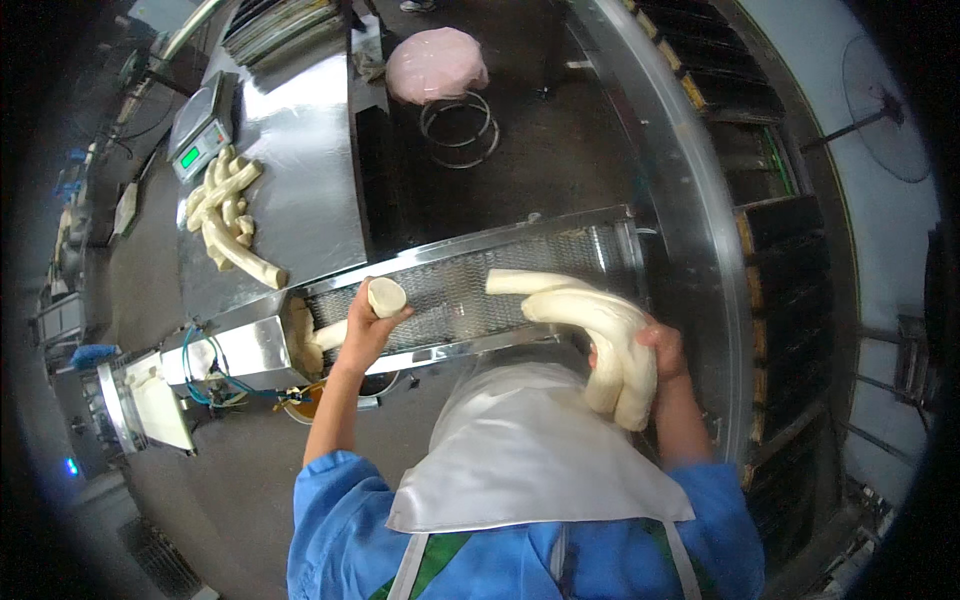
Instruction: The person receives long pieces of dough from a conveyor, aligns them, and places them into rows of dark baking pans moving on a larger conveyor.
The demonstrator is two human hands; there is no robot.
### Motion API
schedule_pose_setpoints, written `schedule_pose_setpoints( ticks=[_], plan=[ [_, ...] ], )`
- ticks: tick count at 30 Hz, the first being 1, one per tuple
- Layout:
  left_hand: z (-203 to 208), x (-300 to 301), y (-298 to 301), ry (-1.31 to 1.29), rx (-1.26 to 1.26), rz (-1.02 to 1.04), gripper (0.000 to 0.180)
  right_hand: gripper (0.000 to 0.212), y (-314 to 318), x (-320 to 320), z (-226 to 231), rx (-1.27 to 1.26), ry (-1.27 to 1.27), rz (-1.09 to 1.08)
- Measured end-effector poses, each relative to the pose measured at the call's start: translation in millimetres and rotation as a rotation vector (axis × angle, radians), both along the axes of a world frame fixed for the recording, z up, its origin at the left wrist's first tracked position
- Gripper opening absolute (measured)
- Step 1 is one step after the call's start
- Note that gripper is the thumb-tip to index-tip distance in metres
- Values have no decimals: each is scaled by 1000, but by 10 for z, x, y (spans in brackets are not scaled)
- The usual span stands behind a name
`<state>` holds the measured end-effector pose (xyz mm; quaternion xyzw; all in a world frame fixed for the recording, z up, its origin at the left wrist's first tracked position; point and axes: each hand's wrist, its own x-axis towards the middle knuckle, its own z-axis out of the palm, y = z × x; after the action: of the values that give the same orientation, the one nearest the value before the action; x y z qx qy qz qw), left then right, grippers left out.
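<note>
My left hand (369, 322) is wrapped around the end of a thick pale dough log (387, 297), whose round end face points up. This log comes out of the machine's outlet (303, 335) at the left of the mesh conveyor (440, 305). My right hand (663, 348) grips a bundle of long dough logs (600, 325). They bend over the hand: their far ends reach left above the conveyor, while the near ends hang down beside my white apron (540, 435). Some of the right fingers are hidden behind the dough.
Left of the conveyor, a steel table (310, 180) carries a heap of dough pieces (222, 205) and a digital scale (202, 125). Blue hoses (205, 370) run by the machine. Beyond the conveyor are a pink-covered round tub (437, 65) and metal rings (460, 130). Dark stacked trays (790, 310) line the right.
</note>
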<state>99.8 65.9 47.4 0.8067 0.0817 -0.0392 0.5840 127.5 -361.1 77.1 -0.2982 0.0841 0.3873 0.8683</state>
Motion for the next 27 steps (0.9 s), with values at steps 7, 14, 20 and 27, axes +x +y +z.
schedule_pose_setpoints(
  ticks=[7, 14, 20, 27],
  plan=[
    [423, 62, -611, -231, -139, -82, 48, 72, -30, -196, 295, -78, -80, -83],
    [102, -143, -995, -38, -506, 229, 47, 60, -390, -304, 799, -94, 90, -432],
    [268, 70, -1292, -100, -597, 85, 53, 57, -1131, -336, 1534, -458, -164, -912],
    [544, 212, -1423, -172, -611, 98, 64, 57, -1765, -565, 2225, -526, -266, -1183]
  ],
)
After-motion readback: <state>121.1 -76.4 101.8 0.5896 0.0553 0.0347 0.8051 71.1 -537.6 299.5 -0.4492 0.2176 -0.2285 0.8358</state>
